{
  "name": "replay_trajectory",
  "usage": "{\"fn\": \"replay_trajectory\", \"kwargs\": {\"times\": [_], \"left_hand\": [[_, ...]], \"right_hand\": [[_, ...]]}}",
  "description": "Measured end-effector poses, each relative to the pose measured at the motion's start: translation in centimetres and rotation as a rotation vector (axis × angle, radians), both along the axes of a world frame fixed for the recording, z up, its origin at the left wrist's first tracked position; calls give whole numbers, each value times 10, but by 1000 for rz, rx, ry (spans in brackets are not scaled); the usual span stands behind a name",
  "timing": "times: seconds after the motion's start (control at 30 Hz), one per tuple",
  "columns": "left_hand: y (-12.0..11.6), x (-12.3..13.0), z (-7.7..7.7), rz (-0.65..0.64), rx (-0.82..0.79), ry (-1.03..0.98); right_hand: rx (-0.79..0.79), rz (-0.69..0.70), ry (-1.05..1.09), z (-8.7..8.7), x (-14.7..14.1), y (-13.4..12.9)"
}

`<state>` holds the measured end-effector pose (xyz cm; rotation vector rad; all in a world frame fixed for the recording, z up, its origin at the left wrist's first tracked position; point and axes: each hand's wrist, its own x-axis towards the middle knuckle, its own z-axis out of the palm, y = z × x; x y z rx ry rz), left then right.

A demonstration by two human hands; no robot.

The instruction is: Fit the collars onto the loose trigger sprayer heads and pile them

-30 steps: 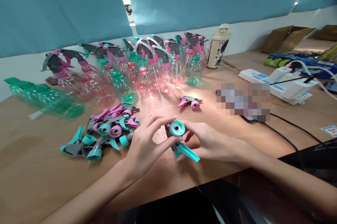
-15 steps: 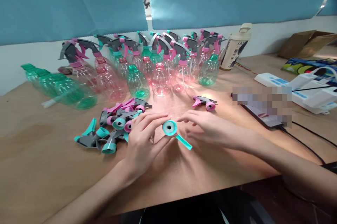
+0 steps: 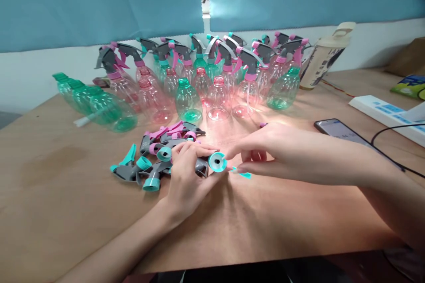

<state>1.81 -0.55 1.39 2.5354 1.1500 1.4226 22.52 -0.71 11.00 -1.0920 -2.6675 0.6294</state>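
Head view: left hand (image 3: 186, 172) holds spray head (image 3: 217, 167), right hand (image 3: 268, 148) alongside.

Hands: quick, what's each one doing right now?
Left hand: closed, holding a turquoise-collared spray head.
Right hand: partly open beside it; whether it touches can't be told.

The person's left grip (image 3: 186, 174) and right grip (image 3: 265, 148) are ungloved, the slender left forearm (image 3: 139, 234) and right forearm (image 3: 352, 163) bare, with black clothing (image 3: 232, 276), thinly pale-lined towards either side, at the bottom edge.
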Motion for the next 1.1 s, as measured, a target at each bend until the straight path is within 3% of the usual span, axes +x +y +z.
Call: {"fn": "replay_trajectory", "kwargs": {"times": [0.33,0.57,0.77,0.93,1.1], "left_hand": [[-8,7,-8,-5,-126,-109],[-8,6,-13,-68,-283,-184],[-9,2,-11,-84,-301,-119],[-9,3,-5,-128,-222,-48],[-10,4,-5,-177,-210,-9]], "right_hand": [[-42,27,-110,-2,-5,-7],[-253,102,-42,-2,-9,12],[-443,159,52,-7,-8,28],[-332,138,89,-11,-5,30],[-161,109,-3,-11,-6,24]]}}
